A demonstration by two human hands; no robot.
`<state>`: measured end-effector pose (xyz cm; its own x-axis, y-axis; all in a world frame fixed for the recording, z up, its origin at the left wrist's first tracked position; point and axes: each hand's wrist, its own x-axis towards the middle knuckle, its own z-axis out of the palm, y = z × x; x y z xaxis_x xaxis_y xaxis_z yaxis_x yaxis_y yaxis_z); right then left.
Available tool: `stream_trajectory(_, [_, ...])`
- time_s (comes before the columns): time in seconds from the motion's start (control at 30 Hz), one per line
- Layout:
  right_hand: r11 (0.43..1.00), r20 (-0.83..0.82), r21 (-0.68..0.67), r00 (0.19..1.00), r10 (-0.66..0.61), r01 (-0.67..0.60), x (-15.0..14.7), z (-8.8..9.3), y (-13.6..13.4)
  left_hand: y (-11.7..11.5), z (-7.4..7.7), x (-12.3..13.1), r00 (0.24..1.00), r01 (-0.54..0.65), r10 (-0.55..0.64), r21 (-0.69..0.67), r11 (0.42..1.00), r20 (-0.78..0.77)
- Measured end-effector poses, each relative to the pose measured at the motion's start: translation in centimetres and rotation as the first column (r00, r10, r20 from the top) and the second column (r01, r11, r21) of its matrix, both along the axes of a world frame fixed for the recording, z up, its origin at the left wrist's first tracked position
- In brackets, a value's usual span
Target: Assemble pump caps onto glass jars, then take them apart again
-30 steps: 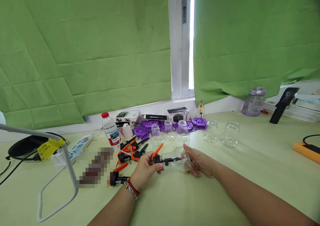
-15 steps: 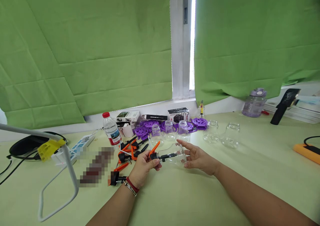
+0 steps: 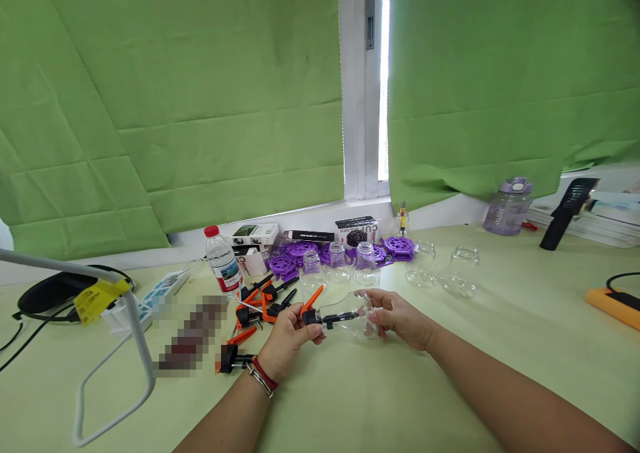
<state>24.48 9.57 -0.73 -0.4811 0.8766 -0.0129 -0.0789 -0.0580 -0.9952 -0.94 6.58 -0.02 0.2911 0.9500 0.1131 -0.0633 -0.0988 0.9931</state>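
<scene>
In the left hand, grips the black cap with an orange lever at the neck of the clear bottle, with fingers and thumb wrapped around. In the right hand, half curled, clasps the base between thumb and fingers. Holds the clear bottle sideways over the worktop. Left of the clear bottle, loose spray heads; farther left, a red-capped water bottle. Beyond, three upright jars before purple wheels.

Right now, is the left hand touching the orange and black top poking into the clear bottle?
Touching: the head view shows the left hand closed around the black collar of the orange and black top.
</scene>
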Motion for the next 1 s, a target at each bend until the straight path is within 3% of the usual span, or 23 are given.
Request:
stream_trajectory(0.33, [0.996, -0.012, -0.093, 1.0, 0.012, -0.013, -0.67, 0.7, -0.6, -0.07, 0.09, -0.05, 1.0, 0.0, 0.0, -0.004, 1.0, -0.013])
stream_trajectory(1.0, [0.994, -0.009, -0.106, 1.0, 0.025, -0.026, -0.98, 0.11, -0.46, -0.1, 0.47, -0.12, 0.998, 0.008, -0.008, 0.012, 1.0, -0.059])
